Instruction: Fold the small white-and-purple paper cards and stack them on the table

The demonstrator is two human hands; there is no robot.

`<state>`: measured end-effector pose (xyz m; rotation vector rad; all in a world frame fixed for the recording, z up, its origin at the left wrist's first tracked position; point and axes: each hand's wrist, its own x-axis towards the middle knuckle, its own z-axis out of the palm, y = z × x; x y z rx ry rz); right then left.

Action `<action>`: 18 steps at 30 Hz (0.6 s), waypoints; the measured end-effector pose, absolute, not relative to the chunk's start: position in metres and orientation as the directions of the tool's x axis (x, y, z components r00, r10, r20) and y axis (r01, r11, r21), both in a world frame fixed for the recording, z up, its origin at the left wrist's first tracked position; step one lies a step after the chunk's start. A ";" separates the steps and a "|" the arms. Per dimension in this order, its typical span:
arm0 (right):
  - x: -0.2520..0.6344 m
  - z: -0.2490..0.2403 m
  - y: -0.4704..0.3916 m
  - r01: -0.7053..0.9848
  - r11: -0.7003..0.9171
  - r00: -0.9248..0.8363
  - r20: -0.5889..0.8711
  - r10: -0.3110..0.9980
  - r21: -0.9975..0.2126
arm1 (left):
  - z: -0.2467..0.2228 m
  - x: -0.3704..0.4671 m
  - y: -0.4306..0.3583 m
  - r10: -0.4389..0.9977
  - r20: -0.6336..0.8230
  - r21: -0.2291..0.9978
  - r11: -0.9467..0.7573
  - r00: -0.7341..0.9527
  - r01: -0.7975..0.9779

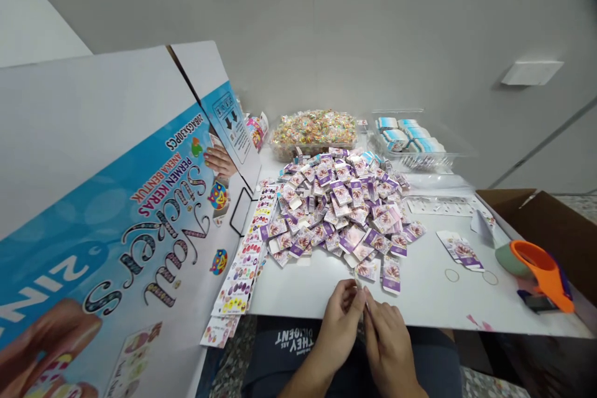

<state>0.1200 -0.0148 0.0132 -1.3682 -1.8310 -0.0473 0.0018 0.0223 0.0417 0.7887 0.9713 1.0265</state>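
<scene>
My left hand (pixel 341 318) and my right hand (pixel 388 339) meet at the table's front edge, over my lap. Both are closed, fingertips pinching one small pale paper box (pixel 358 280), seen nearly edge-on and mostly covered by the fingers. Just beyond them spreads a big heap of small purple-and-white printed boxes (pixel 340 193). One loose box (pixel 391 273) lies closest to my right fingers. Along the heap's left side runs a stack of nail sticker sheets (pixel 245 261).
A large "Nail Stickers" carton (pixel 140 199) blocks the left. Behind the heap stand a tub of wrapped candies (pixel 314 130) and a clear tray (pixel 448 155) with blue-white packs. To the right are flattened boxes (pixel 461 250), rubber bands (pixel 452 275), an orange tape dispenser (pixel 543 270) and a brown carton (pixel 555 224).
</scene>
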 end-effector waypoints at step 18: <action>0.158 0.111 -0.023 0.631 0.518 -0.106 0.598 0.795 -0.577 | 0.076 -0.014 0.040 0.774 -0.626 0.525 0.511 0.099 -0.681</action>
